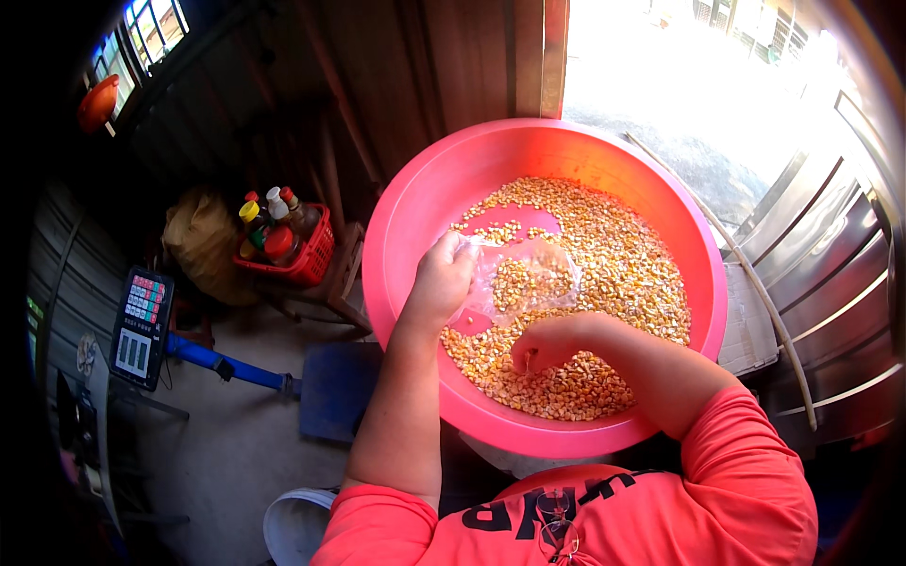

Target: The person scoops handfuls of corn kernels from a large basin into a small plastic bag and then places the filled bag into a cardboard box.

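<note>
Your left hand (442,278) pinches the rim of a clear plastic bag (519,283) at its left edge, fingers clenched on the film, holding the mouth up over the middle of the pink plastic basin (415,217). The bag lies to the right of that grip, its long axis running roughly left to right across the basin, sagging onto the dried corn kernels (613,255) with a small heap of kernels already inside it. Your right hand (547,341) sits just below the bag, nearer to you, knuckles up and fingers curled down into the kernel bed; it looks cupped on a scoop of kernels, though the fingertips are buried, so how much it grasps cannot be told. That right hand is the nearer one to the loose grain, and the bag's opening lies up and slightly left from it, close by. Your left forearm comes in almost straight up from the lower edge; the right forearm bends in from the right, elbow out. Off to the left, well apart on the floor, stand a red basket of bottles (288,241) and a weighing scale (142,325)
</note>
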The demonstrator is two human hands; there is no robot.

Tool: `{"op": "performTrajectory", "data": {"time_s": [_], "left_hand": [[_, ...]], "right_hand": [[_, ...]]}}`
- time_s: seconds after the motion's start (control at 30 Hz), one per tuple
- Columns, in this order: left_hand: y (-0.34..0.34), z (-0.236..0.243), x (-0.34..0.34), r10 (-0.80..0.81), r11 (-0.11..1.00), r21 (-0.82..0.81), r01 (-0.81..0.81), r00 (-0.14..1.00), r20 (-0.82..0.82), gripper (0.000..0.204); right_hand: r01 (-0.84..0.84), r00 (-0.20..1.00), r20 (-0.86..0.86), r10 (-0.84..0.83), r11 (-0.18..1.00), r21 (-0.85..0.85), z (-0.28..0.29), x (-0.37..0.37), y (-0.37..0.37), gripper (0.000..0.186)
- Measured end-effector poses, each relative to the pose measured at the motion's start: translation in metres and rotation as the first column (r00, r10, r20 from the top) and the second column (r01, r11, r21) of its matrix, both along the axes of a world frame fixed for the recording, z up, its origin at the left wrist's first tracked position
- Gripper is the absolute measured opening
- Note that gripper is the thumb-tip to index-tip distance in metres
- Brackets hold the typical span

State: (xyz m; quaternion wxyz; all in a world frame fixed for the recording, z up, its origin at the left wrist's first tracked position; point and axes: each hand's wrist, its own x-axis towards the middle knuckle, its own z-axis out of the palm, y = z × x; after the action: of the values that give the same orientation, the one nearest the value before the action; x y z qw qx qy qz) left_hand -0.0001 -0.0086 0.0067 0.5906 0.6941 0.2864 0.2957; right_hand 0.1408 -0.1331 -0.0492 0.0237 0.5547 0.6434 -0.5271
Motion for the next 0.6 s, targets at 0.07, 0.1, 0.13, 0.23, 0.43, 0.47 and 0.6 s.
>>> {"op": "performTrajectory", "data": {"time_s": [0.07,0.1,0.13,0.23,0.43,0.47,0.6], "left_hand": [[-0.001,0.002,0.001,-0.009,1.000,-0.007,0.008,1.000,-0.005,0.014],[-0.001,0.002,0.002,-0.008,1.000,0.002,0.008,1.000,-0.003,0.014],[-0.001,0.001,0.002,-0.008,1.000,0.012,0.008,1.000,-0.001,0.014],[-0.001,-0.001,0.004,-0.012,1.000,0.019,0.012,1.000,0.008,0.015],[-0.002,0.001,0.004,-0.006,1.000,0.019,0.006,1.000,0.016,0.015],[-0.003,0.002,0.004,-0.006,1.000,0.016,0.006,1.000,0.024,0.015],[-0.001,0.000,0.005,-0.005,1.000,0.018,0.005,1.000,0.019,0.013]], "right_hand": [[0.243,0.941,-0.218,-0.259,0.965,-0.099,0.011,0.017,0.001,0.017],[0.357,0.872,-0.309,-0.379,0.925,-0.127,0.013,0.025,0.003,0.017],[0.462,0.780,-0.392,-0.489,0.871,-0.167,0.014,0.031,0.004,0.018],[0.699,0.284,-0.660,-0.695,0.622,-0.354,-0.001,0.048,0.010,0.031],[0.818,0.272,-0.752,-0.601,0.556,-0.148,-0.004,0.052,0.012,0.051],[0.835,0.334,-0.726,-0.601,0.546,-0.068,-0.004,0.052,0.012,0.051],[0.775,0.532,-0.653,-0.539,0.620,0.119,0.000,0.050,0.010,0.033]]}}
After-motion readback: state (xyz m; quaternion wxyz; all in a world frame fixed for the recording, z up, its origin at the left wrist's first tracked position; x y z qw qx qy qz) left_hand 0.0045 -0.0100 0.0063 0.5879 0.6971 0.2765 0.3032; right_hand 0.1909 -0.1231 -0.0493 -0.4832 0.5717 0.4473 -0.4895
